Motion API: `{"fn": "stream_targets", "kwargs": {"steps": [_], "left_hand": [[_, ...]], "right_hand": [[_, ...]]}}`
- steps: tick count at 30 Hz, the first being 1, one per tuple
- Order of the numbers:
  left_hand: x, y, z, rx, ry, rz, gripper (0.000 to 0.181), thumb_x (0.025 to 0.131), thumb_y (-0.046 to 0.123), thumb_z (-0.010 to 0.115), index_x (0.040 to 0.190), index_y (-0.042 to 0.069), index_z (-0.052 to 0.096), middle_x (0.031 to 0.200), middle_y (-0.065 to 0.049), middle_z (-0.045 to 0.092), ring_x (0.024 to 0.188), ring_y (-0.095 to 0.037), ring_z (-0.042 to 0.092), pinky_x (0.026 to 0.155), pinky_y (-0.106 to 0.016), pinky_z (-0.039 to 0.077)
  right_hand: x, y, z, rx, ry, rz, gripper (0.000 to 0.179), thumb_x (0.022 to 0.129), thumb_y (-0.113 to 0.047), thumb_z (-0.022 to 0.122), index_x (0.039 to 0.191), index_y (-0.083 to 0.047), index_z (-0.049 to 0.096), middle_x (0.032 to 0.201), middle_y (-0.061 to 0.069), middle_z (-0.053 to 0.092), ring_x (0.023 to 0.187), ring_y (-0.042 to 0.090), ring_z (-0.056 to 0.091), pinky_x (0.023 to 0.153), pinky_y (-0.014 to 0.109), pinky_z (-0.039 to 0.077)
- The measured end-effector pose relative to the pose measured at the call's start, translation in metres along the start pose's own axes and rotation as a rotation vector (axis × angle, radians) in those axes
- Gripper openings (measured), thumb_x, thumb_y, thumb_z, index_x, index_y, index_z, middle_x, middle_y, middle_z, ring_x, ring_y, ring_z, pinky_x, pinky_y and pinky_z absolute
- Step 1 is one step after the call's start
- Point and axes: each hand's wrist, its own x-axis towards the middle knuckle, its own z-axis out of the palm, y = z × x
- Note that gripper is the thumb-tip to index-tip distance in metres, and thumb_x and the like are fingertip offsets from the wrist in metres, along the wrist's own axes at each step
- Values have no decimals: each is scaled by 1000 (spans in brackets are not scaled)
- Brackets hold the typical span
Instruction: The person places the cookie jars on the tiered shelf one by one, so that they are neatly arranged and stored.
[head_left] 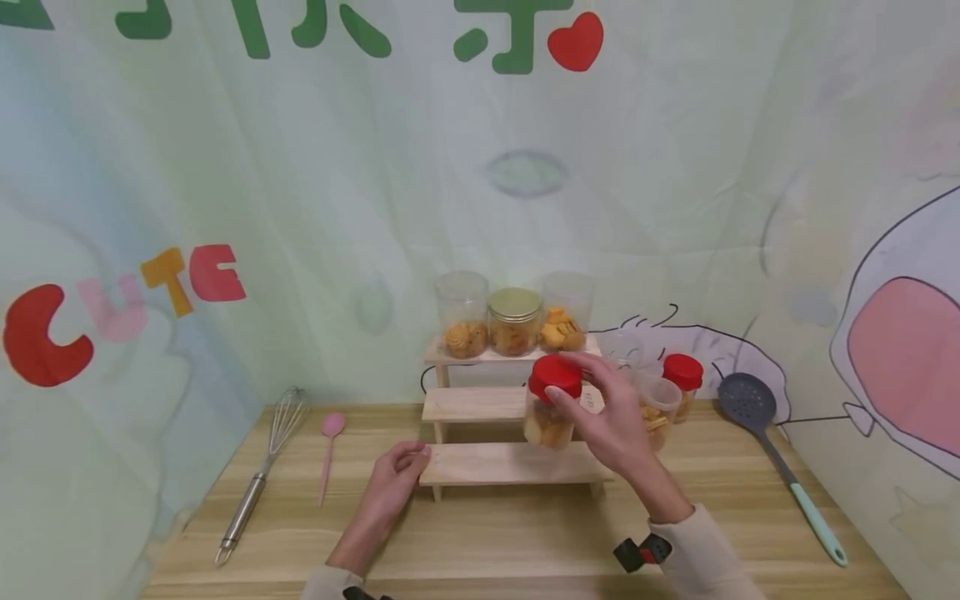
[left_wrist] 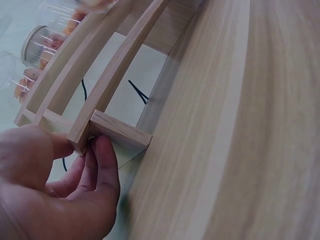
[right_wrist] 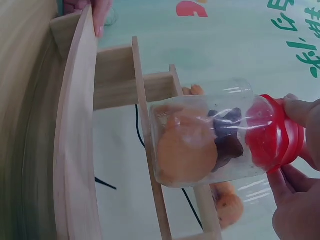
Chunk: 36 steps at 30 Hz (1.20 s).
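My right hand [head_left: 611, 417] grips the red lid of a clear cookie jar [right_wrist: 195, 142], fingers and thumb around the lid's sides. Pale round cookies and dark pieces show inside it. In the head view the jar overlaps the middle step of a three-step wooden shelf [head_left: 487, 463]. At the shelf's lower left end, my left hand [left_wrist: 75, 185] pinches the bottom step's board between thumb and fingers. The top step bears a gold-lidded jar [head_left: 514, 322] between two clear containers of cookies, a left one [head_left: 462, 317] and a right one [head_left: 566, 317].
Right of the shelf stand another red-lidded jar [head_left: 682, 383] and an open clear container [head_left: 658, 408], partly behind my right hand. A slotted turner [head_left: 750, 402] lies farther right. A whisk [head_left: 262, 475] and a pink spoon [head_left: 330, 442] lie at the left. Printed curtains surround the table.
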Motion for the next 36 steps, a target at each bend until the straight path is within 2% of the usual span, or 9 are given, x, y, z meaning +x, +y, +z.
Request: {"fn": "stream_targets", "kwargs": {"steps": [4,9,12,18,23,29,36], "left_hand": [[0,0,-1,0,-5,-3,45,111,28,63,143,-4,60,136,-25,69,113,-20,67,87,-27,53],[-1,1,0,-15,-3,3,43,110,27,64,141,-3,61,131,-23,71,105,-14,66,84,-26,53],[-2,1,0,-30,-3,9,41,110,25,65,139,-4,62,128,-22,73,101,-12,65,82,-25,53],[-2,0,0,-40,-1,24,40,110,23,65,137,-6,62,123,-20,74,96,-11,64,79,-24,52],[-1,-1,-1,-33,-6,13,41,110,25,64,139,-5,61,126,-21,73,99,-12,65,82,-25,52],[0,-2,-1,-42,-2,14,41,109,24,65,139,-5,62,126,-21,73,99,-12,65,81,-25,52],[0,-3,-2,-39,-8,15,44,110,26,64,141,-5,60,126,-21,73,98,-13,65,82,-27,52]], "right_hand": [[12,0,16,98,-3,26,50,96,-25,85,142,-21,68,143,0,68,131,19,65,110,19,51],[25,-2,36,91,11,-16,49,95,-27,86,141,-19,70,142,2,69,132,22,65,113,42,55],[30,-4,48,95,14,-25,49,95,-27,86,140,-18,70,142,4,68,133,25,66,112,49,56],[39,-7,68,100,-5,-48,48,95,-29,86,139,-18,71,142,5,67,131,25,66,109,47,58],[45,-8,80,116,-19,-42,47,95,-27,86,139,-18,71,141,3,66,128,23,67,108,44,58],[49,-8,90,95,-38,-48,45,97,-29,84,139,-19,71,145,4,64,127,23,67,107,41,59],[51,-2,95,85,-26,-79,44,97,-30,84,138,-19,71,148,5,63,129,24,67,106,42,60]]}}
